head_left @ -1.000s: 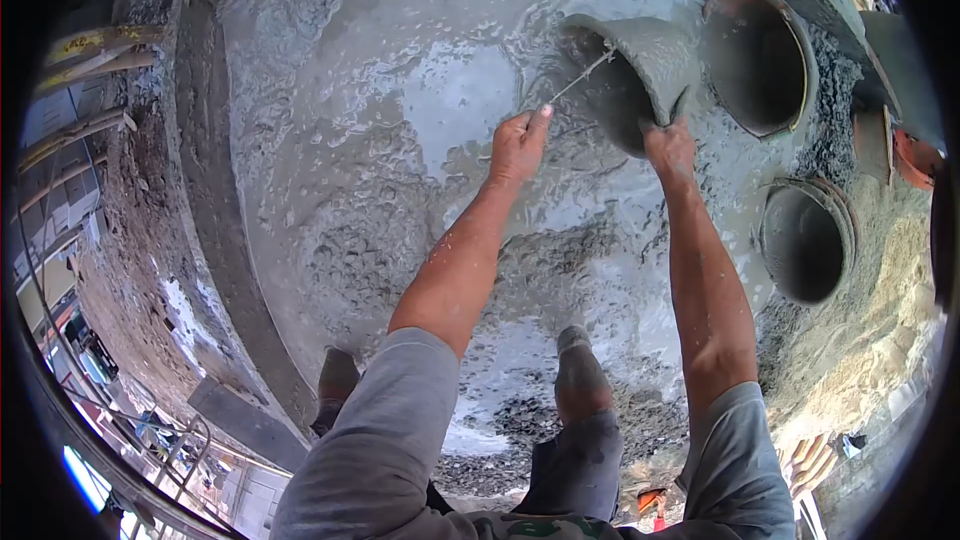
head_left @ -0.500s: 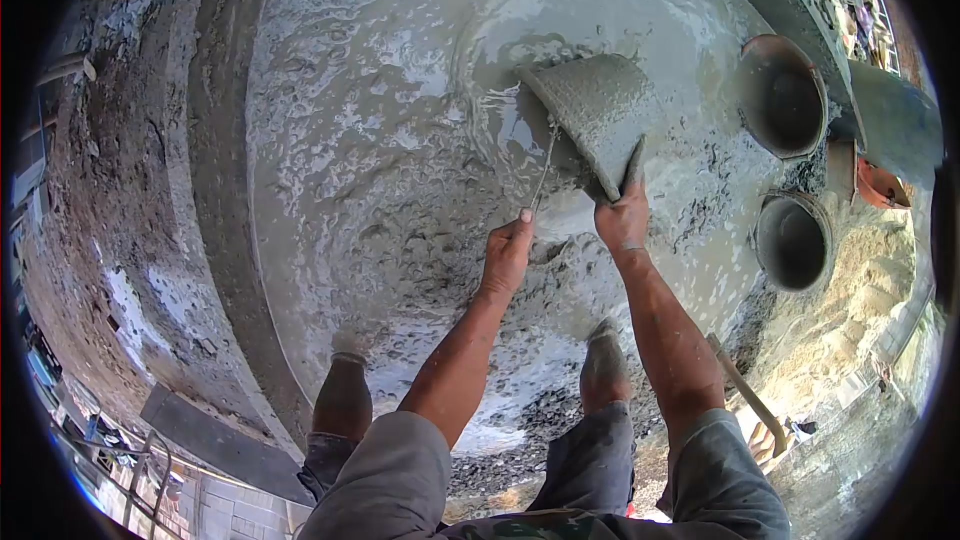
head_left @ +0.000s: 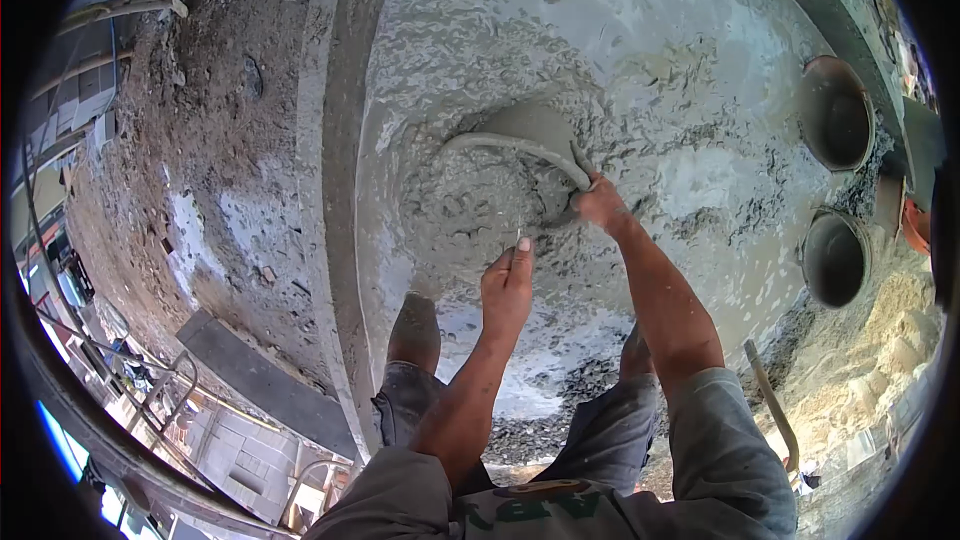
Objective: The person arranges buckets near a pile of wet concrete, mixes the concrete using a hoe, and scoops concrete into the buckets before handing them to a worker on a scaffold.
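A cement-coated bucket lies tilted and partly sunk in wet grey cement mix, its curved rim showing. My right hand is closed on the right side of that rim. Nearer to me, my left hand is closed, thumb uppermost, on the bucket's thin wire handle; only a short piece of wire shows. Most of the bucket's body is hidden by the mix.
Two mud-coated buckets stand at the right beside a sand pile. A long low concrete edge runs along the left. A curved wooden handle sticks up at lower right. My feet stand in the mix.
The bucket has gone from raised and tipped, its outer side showing, to low in the mix with its rim toward me. Both hands keep their hold. The view has shifted left.
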Tool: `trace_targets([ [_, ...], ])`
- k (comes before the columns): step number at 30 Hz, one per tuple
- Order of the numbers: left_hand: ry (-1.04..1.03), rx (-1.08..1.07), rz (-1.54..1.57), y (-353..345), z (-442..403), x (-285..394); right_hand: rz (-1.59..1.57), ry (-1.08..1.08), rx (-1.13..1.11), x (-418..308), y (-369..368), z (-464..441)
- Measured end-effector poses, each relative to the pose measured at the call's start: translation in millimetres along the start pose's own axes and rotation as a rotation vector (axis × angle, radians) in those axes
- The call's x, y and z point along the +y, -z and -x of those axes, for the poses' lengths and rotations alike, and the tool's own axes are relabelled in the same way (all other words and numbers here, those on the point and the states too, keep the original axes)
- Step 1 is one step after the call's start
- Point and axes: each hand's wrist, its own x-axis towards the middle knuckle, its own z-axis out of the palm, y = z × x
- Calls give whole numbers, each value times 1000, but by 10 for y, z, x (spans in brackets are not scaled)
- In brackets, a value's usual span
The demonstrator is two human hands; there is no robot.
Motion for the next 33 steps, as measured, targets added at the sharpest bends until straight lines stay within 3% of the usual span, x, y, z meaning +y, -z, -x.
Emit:
trace_targets([
  [1, -297, -11, -324, -46, -33, -25, -241, -127, 7, 105, -14, -49],
  [2, -256, -16, -394, -143, -7, 168, -482, -251, 8, 195, 8, -105],
  [4, -127, -42, -555, -352, 183, 530, -572, -353, -106, 476, -40, 0],
  [8, -276, -143, -517, -684, 210, 414, -898, -485, -141, 361, 121, 316],
  [11, -311, -260, -581, -519, 3, -4, -668, -567, -113, 721, 28, 12],
  [14, -56, -180, -300, -247, -124, 264, -586, -590, 181, 688, -98, 124],
  [15, -84, -142, -369, -290, -54, 319, -557, -587, 344, 140, 113, 452],
  [18, -169, -79, -482, -447, -43, 633, -515, -539, 426, -89, 217, 680],
  [25, -122, -120, -369, -165, 987, 1983, -225, -373, 271, -897, 972, 1613],
  [29, -189, -137, -90, 472, 1952, 2958, 130, -50, 184, -2171, 1522, 2571],
  [31, -285, -120, -60, 901, 2442, 3440, 161, 117, 151, -2761, 1681, 3003],
  [33, -476, -107, 12, 1271, 3026, 3969, -86, 157, 36, -3733, 1801, 3742],
])
